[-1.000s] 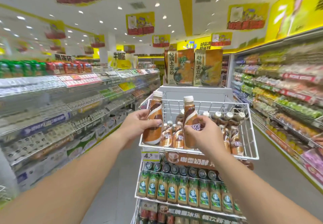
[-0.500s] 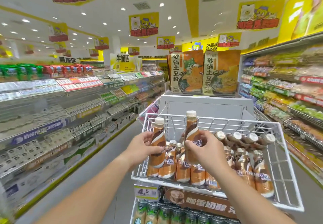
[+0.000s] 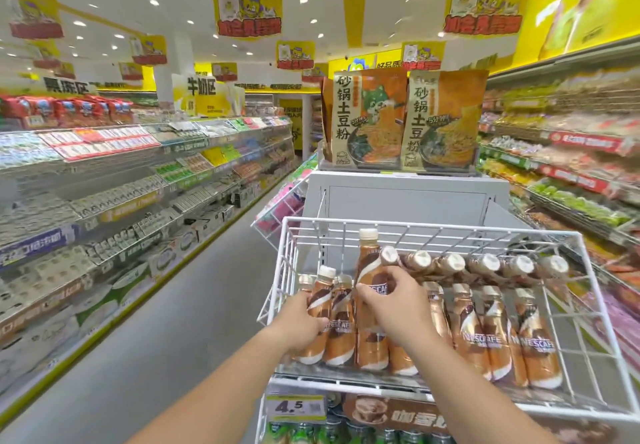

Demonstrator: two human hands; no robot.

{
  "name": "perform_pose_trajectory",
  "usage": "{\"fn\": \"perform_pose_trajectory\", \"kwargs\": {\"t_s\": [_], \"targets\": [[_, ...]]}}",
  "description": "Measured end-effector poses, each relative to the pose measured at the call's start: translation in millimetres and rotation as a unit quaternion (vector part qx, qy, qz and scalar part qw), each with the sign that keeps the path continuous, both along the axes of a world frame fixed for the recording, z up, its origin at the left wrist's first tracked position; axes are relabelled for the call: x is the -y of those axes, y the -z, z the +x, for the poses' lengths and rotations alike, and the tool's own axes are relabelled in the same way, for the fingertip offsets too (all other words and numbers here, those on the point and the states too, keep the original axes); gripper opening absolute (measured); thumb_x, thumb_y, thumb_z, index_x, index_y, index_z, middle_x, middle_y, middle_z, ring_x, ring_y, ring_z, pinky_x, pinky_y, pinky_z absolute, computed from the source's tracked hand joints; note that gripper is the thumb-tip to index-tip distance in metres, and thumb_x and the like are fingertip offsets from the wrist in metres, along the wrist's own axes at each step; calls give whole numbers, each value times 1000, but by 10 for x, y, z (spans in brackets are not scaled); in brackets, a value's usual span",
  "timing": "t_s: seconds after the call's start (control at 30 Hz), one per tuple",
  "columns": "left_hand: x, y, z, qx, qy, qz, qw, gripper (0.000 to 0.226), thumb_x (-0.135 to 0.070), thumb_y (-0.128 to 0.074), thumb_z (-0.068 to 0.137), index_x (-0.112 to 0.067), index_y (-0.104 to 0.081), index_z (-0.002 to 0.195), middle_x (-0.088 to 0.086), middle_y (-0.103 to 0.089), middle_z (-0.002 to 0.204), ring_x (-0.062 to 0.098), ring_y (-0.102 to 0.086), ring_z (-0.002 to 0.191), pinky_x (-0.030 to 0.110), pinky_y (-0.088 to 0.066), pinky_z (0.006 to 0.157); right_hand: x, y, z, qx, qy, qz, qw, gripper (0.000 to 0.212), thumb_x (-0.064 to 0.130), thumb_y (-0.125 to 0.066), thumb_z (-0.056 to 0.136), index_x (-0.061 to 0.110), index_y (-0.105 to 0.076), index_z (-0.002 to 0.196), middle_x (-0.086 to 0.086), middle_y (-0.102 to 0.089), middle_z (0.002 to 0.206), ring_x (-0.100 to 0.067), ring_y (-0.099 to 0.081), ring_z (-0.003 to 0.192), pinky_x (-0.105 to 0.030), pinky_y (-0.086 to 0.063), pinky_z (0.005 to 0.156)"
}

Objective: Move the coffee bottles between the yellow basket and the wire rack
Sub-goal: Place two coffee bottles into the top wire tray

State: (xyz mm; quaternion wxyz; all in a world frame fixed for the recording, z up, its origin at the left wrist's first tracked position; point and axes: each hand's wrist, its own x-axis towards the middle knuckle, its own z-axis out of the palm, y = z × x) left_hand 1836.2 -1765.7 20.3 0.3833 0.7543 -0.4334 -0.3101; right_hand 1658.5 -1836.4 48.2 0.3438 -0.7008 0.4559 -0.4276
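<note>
A white wire rack (image 3: pixel 450 227) in front of me holds several brown coffee bottles with cream caps. My left hand (image 3: pixel 301 320) is closed around a bottle (image 3: pixel 317 306) standing at the rack's front left. My right hand (image 3: pixel 391 305) grips a taller-standing bottle (image 3: pixel 367 270) in the front row, its cap above the others. More upright bottles (image 3: pixel 500 336) fill the row to the right. Behind them a row of bottles (image 3: pixel 450 263) lies on its side, caps toward me. No yellow basket is in view.
A price tag (image 3: pixel 294 407) reading 4.5 hangs under the rack, with green-labelled bottles (image 3: pixel 332 433) on the tier below. Two large noodle packets (image 3: pixel 401 121) stand on a grey cabinet behind the rack. Stocked shelves line the left and right of the grey aisle floor.
Both hands have lowered their bottles into the rack's front row. The left bottle now stands among the others. The view has moved closer to the rack and tilted up.
</note>
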Motion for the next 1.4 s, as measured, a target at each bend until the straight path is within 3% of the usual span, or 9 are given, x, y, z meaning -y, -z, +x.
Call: {"fn": "perform_pose_trajectory", "kwargs": {"t_s": [0.17,0.27,0.37,0.47,0.6,0.83,1.0,1.3,1.4], "targets": [[126,142,-1,-4,-73,41,996,31,-7,-51,99,-13,-44,129,9,-62,106,25,-64,89,40,-54,76,38,37,127,-7,18,23,1000,33,31,-78,82,22,-61,109,26,-55,59,24,-54,58,-4,-35,37],[185,211,-21,-9,-74,54,996,35,-6,-40,101,-20,-36,133,6,-58,106,21,-58,84,36,-51,81,45,28,190,-19,6,20,1000,60,36,-75,83,19,-53,137,20,-58,83,5,-63,63,-12,-48,48],[233,278,-25,29,-66,42,996,49,-7,-44,100,-11,-28,147,12,-52,135,28,-59,110,37,-48,92,83,5,244,-10,-4,36,999,70,38,-74,82,19,-47,144,14,-64,95,-6,-69,72,-32,-61,60],[253,291,-43,86,-65,44,993,56,-9,-44,100,-3,-24,152,19,-33,156,32,-37,142,34,-36,112,94,15,315,-24,8,4,1000,68,39,-74,82,21,-49,143,19,-62,91,2,-62,70,-13,-45,56],[236,277,-58,81,-38,61,994,77,-11,-48,102,-7,3,159,12,4,168,27,4,155,45,-12,125,95,92,389,-16,10,-18,1000,37,36,-70,83,27,-61,119,15,-69,91,0,-65,76,-22,-53,65],[19,92,-31,124,88,31,988,88,-20,-56,97,-15,7,159,8,3,167,29,-14,153,41,-21,122,45,160,453,58,27,-88,994,30,29,-74,80,42,-54,98,18,-63,92,4,-59,87,-15,-43,67],[-142,-31,-29,182,146,22,972,89,-23,-55,96,-16,8,159,5,2,167,26,-9,153,38,-18,121,175,61,626,87,16,-108,990,42,21,-74,81,43,-52,109,17,-57,103,2,-58,93,-19,-46,79],[-407,-141,-132,514,222,5,828,68,-26,-55,93,-8,-30,154,20,-24,160,25,-25,149,36,-27,119,507,232,922,65,23,-52,996,27,16,-70,86,35,-59,103,16,-60,103,-5,-59,96,-25,-45,80],[-535,-144,-54,587,252,-44,769,59,-68,-84,46,-26,-81,88,6,-77,100,13,-75,92,19,-58,76,563,298,1007,44,23,-39,998,41,13,-72,88,31,-57,121,14,-61,112,-6,-59,103,-32,-47,94]]}}
